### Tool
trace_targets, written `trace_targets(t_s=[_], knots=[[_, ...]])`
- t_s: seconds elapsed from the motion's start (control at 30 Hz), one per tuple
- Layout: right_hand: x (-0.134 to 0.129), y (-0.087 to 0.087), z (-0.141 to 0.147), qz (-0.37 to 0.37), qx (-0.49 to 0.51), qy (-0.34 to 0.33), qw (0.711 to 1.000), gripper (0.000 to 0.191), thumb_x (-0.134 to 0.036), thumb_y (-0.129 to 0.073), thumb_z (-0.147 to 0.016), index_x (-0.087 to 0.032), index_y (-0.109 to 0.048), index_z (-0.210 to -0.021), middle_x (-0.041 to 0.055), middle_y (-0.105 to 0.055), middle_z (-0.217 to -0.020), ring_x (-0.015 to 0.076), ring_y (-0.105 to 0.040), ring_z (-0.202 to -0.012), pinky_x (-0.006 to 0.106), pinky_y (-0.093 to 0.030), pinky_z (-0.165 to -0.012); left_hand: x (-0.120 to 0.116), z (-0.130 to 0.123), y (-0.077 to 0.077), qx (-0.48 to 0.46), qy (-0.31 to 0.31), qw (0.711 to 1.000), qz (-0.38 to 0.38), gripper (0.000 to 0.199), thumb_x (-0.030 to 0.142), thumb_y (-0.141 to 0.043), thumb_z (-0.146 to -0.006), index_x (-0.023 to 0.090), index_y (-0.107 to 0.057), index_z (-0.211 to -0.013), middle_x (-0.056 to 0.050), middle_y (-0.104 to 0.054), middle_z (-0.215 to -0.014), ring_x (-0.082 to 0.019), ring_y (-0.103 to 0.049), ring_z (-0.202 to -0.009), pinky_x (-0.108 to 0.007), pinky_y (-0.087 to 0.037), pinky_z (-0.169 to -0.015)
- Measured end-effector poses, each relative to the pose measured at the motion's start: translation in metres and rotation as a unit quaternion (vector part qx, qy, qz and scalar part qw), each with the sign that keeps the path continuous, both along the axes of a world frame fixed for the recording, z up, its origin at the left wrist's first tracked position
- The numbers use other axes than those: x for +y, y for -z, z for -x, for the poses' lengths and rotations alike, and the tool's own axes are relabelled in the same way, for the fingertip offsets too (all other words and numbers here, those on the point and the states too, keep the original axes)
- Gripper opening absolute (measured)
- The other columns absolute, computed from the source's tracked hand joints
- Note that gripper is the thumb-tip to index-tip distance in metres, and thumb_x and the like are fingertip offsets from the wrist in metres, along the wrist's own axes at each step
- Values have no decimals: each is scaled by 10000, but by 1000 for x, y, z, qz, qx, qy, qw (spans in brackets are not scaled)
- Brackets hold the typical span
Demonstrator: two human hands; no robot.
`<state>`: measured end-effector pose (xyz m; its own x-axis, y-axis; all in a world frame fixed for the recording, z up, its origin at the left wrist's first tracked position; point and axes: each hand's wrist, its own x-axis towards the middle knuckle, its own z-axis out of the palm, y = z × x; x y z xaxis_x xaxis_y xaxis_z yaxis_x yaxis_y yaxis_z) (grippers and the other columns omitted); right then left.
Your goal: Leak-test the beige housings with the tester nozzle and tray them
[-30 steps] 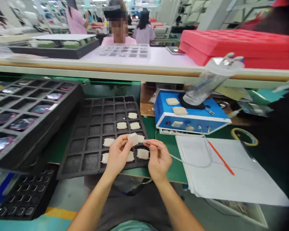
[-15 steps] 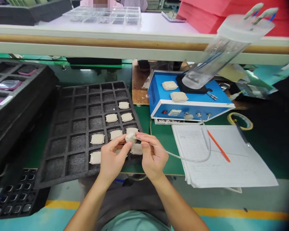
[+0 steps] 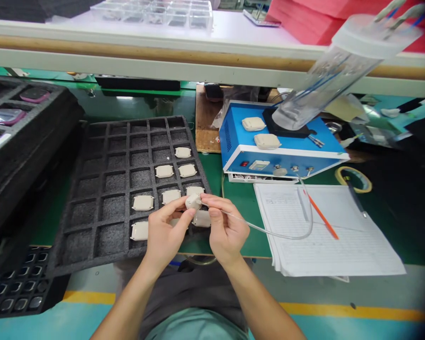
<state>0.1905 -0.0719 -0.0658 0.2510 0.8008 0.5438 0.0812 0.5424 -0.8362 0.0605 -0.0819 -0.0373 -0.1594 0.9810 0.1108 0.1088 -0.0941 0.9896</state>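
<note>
Between the thumb and fingers of my left hand (image 3: pixel 167 232) is a small beige watch case (image 3: pixel 191 201), tilted on edge. My right hand (image 3: pixel 228 231) pinches the end of a thin clear tube (image 3: pixel 269 233) against the side of that case; the exact contact is hidden by the fingers. The tube loops back to the front of a blue box-shaped device (image 3: pixel 233 158). Under and left of my hands lies a black foam tray (image 3: pixel 95 222), with several similar beige cases (image 3: pixel 143 203) in its right-hand compartments. Two more beige cases (image 3: pixel 267 141) rest on the blue device.
A clear cylinder (image 3: pixel 304 94) leans from the device's top. Papers (image 3: pixel 318 250) with an orange pen (image 3: pixel 322 217) and a tape roll (image 3: pixel 363 177) lie right. Stacked foam trays (image 3: pixel 31 141) stand left. A raised shelf (image 3: pixel 145 56) crosses behind, holding a clear compartment box (image 3: pixel 156 13).
The view has shifted slightly. Both hands keep the same hold, with the tube end still at the watch case.
</note>
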Motion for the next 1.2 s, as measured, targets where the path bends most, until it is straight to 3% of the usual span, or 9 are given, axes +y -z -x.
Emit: trace_targets(t_s=[0.47, 0.83, 1.2], knots=[[0, 0, -1, -5, 22, -23, 999, 177, -158, -604, -984, -250, -748, -1029, 63, -789, -1045, 222, -765, -1019, 417, -633, -917, 0, 0, 0, 13, -14, 1000, 5, 262, 295, -794, -831, 186, -832, -1067, -67, -824, -981, -206, -751, -815, -289, -625, -763], [6, -5, 2, -24, -2, -5, 1000, 144, -197, -596, -988, -228, -736, -981, 76, -798, -985, 220, -778, -952, 394, -655, -861, 4, 3, -2, 25, -29, 999, -8, 269, 337, -832, -779, 177, -838, -995, -80, -825, -927, -230, -772, -780, -314, -653, -762], [9, -5, 1, -34, 17, -15, 999, 138, -192, -609, -985, -218, -744, -995, 81, -794, -992, 212, -779, -965, 376, -647, -875, 8, 6, 3, 20, -29, 999, -17, 265, 337, -853, -762, 213, -840, -996, -45, -828, -911, -164, -765, -752, -198, -624, -730]])
